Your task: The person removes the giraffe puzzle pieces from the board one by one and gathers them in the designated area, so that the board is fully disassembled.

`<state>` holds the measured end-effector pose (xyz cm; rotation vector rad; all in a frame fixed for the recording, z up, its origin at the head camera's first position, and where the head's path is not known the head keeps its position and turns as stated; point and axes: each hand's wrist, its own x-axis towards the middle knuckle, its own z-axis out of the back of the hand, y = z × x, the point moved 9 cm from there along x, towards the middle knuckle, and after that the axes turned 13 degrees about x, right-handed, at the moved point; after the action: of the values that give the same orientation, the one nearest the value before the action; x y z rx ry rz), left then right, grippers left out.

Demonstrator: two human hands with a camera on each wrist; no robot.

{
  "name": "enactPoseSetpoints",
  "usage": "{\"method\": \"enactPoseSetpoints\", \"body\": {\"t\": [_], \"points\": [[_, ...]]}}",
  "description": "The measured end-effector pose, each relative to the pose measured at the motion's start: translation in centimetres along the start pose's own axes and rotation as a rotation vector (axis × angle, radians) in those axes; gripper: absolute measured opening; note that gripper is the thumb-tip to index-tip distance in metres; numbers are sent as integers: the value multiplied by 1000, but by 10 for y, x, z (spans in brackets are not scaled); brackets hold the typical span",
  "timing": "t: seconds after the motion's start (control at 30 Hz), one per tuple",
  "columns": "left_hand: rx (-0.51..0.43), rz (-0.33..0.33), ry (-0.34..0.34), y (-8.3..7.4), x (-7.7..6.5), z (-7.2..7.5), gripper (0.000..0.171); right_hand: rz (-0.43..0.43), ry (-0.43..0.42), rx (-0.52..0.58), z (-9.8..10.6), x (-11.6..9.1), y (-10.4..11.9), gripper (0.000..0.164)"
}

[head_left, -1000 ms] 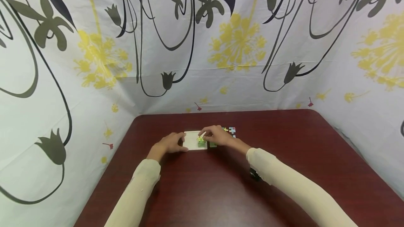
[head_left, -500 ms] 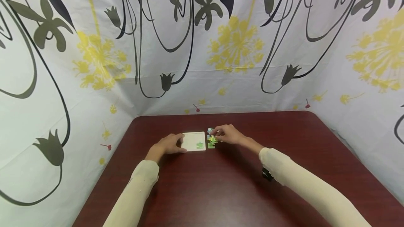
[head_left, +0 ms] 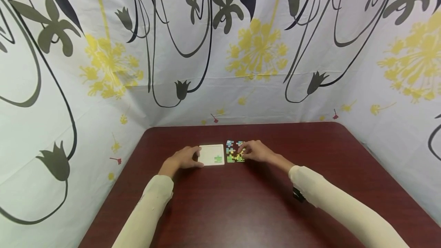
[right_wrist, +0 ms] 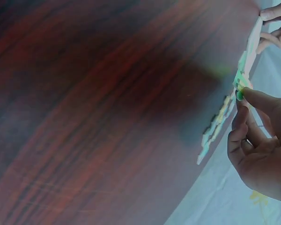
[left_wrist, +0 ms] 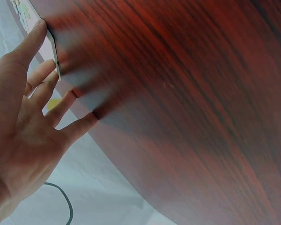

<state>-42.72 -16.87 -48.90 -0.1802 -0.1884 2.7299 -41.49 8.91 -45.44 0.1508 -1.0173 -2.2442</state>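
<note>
My left hand (head_left: pixel 184 157) holds a shallow white puzzle tray (head_left: pixel 208 153) by its left edge, thumb at the near corner and fingers at the far one. In the left wrist view the ring and little fingers spread over the tabletop. One green jigsaw piece (head_left: pixel 218 159) lies in the tray's near right corner. My right hand (head_left: pixel 256 150) is just right of the tray, its thumb and finger pinching a green and yellow jigsaw piece (right_wrist: pixel 240 94) at the near end of the loose pieces. The fingers partly hide the pieces there.
Several loose jigsaw pieces (head_left: pixel 230 150) in blue, yellow and green lie in rows along the tray's right side. The dark red wooden table (head_left: pixel 220 202) reaches back to a white floral cloth (head_left: pixel 193 110), which also hangs at both sides.
My right hand has moved from over the tray to the right, then slightly nearer, to the loose pieces. A green piece now shows in the tray's corner. My left hand stays at the tray.
</note>
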Motion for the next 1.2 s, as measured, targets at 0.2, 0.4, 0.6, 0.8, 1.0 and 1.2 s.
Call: {"method": "enactPoseSetpoints", "body": {"t": [0.2, 0.4, 0.6, 0.8, 1.0, 1.2], "points": [[18, -6, 8, -5, -5, 5, 43, -16, -26, -116, -1, -3, -8, 16], [16, -17, 5, -8, -8, 8, 43, -35, -34, -155, -4, -5, -12, 15], [18, -19, 3, -9, -9, 8, 43, -14, -20, -150, -7, -6, -11, 15], [18, -11, 5, -8, -8, 8, 43, 14, -23, -165, -7, -2, -7, 15], [20, -7, 6, -7, -8, 8, 43, 22, -32, -154, -10, 9, 3, 18], [21, -8, 12, -7, -7, 7, 43, 61, -20, -101, -20, 22, 19, 18]]}}
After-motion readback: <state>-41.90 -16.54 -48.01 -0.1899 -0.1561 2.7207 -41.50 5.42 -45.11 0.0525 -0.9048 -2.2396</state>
